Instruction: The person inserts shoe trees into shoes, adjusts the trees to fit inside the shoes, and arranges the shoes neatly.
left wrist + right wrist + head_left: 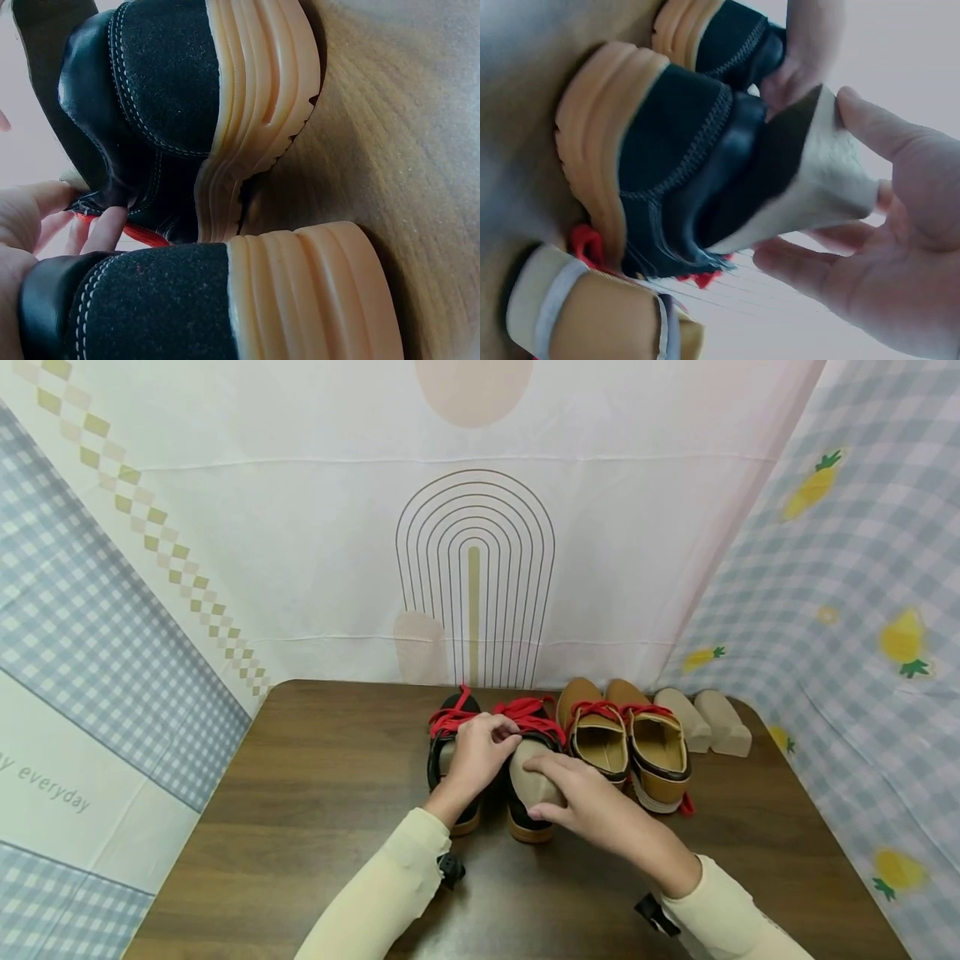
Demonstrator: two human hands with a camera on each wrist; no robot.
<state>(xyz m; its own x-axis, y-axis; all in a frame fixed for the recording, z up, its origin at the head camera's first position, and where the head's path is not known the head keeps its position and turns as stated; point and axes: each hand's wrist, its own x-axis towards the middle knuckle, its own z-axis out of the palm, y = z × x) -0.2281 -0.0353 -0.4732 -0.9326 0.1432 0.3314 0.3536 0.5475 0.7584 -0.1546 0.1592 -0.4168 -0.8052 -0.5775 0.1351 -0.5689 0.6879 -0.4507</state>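
A pair of black shoes with red laces and tan soles stands at the table's middle. My right hand [592, 797] grips a beige shoe insert [531, 778], thumb on one side and fingers on the other. The insert's front end is inside the opening of the right black shoe [667, 142], and its thick end sticks out, tilted up. With thumb and fingers my left hand [480, 750] pinches the front edge of that shoe's opening, near the laces [525, 714]. Beside it, the left black shoe [157, 307] has another beige insert [447, 757] inside, partly hidden by my left hand.
Right of the black pair stand two tan shoes [660, 789] with red laces, close alongside. Two more beige inserts [723, 727] lie at the table's back right corner. Cloth hangings [322, 552] rise behind the wooden table [315, 827] and at both sides.
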